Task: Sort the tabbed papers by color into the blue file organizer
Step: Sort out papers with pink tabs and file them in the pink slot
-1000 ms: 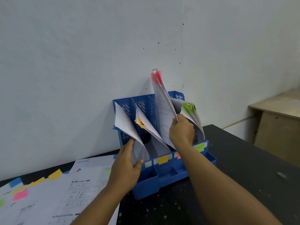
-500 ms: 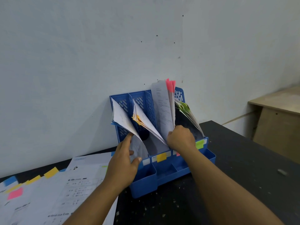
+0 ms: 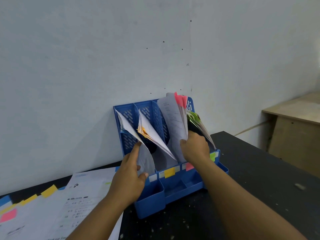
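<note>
The blue file organizer (image 3: 174,191) is set against the wall on the black table (image 3: 259,179). In its third slot from the left, the pink-tabbed papers (image 3: 174,122) are gripped by the right hand (image 3: 194,148). In the leftmost slot a curled sheet (image 3: 145,160) is pinched by the left hand (image 3: 129,175) — more tabbed papers (image 3: 52,205) are lying left of the organizer.

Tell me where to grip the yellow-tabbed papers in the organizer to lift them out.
Pinch the yellow-tabbed papers at their free upper edge, coming from the front and above. They lean forward out of the second slot of the organizer, lower end tucked inside, so the top edge is exposed; the left hand is nearest.
</note>
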